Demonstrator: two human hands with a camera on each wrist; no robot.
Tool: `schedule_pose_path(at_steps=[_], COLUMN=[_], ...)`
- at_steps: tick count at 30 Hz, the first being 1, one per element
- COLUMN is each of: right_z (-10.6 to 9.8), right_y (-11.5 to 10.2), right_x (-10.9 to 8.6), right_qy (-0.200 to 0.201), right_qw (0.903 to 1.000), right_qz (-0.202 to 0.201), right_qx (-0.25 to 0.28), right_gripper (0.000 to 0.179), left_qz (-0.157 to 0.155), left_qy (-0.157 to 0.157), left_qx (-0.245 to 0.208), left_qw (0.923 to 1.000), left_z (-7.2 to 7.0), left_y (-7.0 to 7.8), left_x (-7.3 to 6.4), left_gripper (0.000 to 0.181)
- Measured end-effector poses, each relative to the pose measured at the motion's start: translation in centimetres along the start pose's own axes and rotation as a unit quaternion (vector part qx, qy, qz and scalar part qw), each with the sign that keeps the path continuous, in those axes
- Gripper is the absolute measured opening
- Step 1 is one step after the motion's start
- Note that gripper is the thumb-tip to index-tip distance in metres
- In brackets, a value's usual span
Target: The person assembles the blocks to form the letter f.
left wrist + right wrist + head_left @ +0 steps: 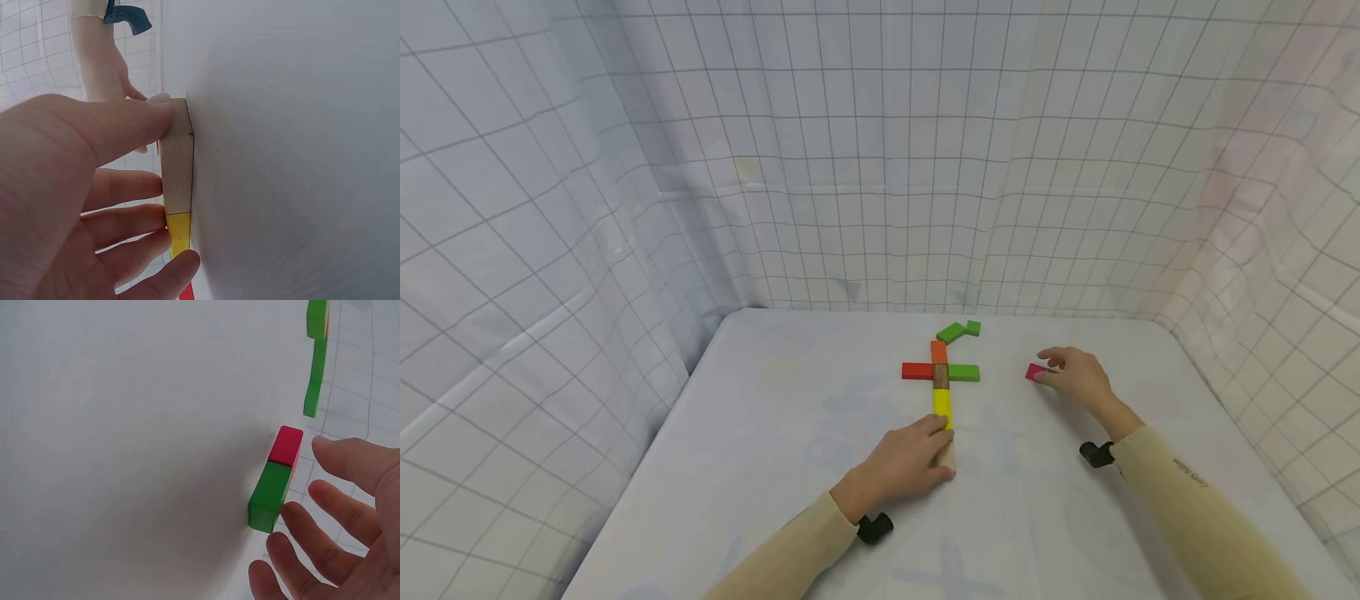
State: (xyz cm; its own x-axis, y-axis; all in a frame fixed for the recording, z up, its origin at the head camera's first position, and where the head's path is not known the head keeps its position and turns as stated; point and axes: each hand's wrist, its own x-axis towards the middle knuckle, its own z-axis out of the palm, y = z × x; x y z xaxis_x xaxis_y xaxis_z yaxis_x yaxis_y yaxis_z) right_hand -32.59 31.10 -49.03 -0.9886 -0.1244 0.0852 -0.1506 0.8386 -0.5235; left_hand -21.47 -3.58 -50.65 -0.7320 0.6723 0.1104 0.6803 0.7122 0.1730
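My left hand (pixel 906 460) lies along a plain wooden block (pixel 178 169) and a yellow block (pixel 942 403), its thumb at the wooden block's near end and its fingers extended along the side. In line beyond the yellow block come a brown block (pixel 941 377) and an orange block (pixel 938 351). A red block (pixel 917 371) and a green block (pixel 964 372) flank the brown one, forming a cross. Over on the right, my right hand (pixel 1077 379) hovers with spread fingers beside a pink block (pixel 287 445) and a green block (pixel 270 490) lying end to end, fingertips close to them.
Behind the cross, an angled green block (pixel 951 332) and a small green block (pixel 973 327) lie near the back of the white table (pixel 790 400). Grid-patterned curtains (pixel 865 167) enclose the table at the back and both sides.
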Motion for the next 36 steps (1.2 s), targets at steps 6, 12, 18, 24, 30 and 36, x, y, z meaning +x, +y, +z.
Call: schedule_pose_path(at_steps=[6,12,18,24,30,36], right_z=[0.5,0.8,1.0,1.2,1.1,1.0], right_y=[0.5,0.6,0.5,0.3,0.1,0.2], right_x=[0.0,-0.1,-0.1,-0.2,-0.4,-0.4], right_qy=[-0.007,-0.004,0.007,0.013,0.014,0.014], right_qw=[0.9999,0.9999,0.9998,0.9998,0.9998,0.9998], right_qz=[0.003,0.006,0.001,0.006,0.007,0.006], right_qx=[-0.009,-0.013,-0.017,-0.015,-0.014,-0.016], right_gripper=[0.043,0.043,0.04,0.034,0.033,0.033], left_qz=[-0.003,0.0,0.002,-0.004,-0.005,-0.003], left_qy=[-0.005,-0.004,-0.001,-0.007,-0.009,-0.007], left_qx=[0.005,0.0,0.001,-0.001,0.003,-0.001], left_qw=[1.0,1.0,1.0,1.0,0.9999,1.0], left_z=[0.2,0.1,-0.1,0.0,0.0,-0.1], left_y=[-0.1,0.0,0.1,0.0,0.0,0.1], left_x=[0.1,0.0,0.0,0.0,0.0,0.0], left_gripper=[0.058,0.057,0.057,0.057,0.058,0.058])
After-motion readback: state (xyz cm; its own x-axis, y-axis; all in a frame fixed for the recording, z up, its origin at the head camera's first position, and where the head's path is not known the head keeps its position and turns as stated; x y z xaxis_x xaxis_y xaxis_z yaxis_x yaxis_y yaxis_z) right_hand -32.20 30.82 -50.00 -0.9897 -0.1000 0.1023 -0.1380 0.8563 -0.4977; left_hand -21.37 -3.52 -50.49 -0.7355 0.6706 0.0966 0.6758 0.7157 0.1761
